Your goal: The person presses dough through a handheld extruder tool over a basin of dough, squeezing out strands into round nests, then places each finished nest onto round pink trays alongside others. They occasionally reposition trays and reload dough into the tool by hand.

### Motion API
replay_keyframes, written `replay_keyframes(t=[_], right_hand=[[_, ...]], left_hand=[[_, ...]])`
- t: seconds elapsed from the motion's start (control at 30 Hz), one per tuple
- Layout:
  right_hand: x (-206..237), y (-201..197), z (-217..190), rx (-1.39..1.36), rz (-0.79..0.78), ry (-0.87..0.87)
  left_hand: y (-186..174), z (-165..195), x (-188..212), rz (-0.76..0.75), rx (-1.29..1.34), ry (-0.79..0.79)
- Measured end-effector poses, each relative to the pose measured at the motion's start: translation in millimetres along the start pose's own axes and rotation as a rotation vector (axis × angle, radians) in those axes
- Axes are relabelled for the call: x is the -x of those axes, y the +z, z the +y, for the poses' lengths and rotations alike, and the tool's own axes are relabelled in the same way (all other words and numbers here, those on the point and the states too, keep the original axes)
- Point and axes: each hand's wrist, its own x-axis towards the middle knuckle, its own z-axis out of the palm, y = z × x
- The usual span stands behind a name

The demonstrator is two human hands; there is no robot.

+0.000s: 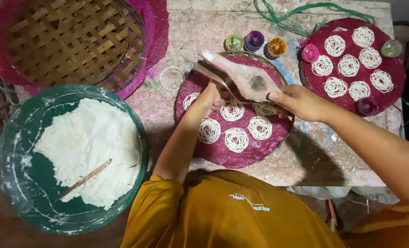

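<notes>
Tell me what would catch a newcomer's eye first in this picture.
Both hands, left hand and right hand, grip a wooden press over a magenta mat dotted with white noodle coils. At lower left, a green basin holds white dough.

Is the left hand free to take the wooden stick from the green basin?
Probably not now: the left hand grips the wooden press together with the right hand; otherwise the stick lies uncovered.
</notes>
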Motion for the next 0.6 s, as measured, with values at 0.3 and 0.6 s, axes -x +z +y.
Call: replay_keyframes(t=[0.3,0.6], right_hand=[[-8.3,-8.3,27.6,-0.029,0.155,-0.051],[-32.7,15.4,-25.6,-0.338,-0.27,0.19]], left_hand=[[56.3,20.6,92.9,0.412,-1.324,-0.021],[18.2,79.8,64.6,-0.233,0.619,0.685]])
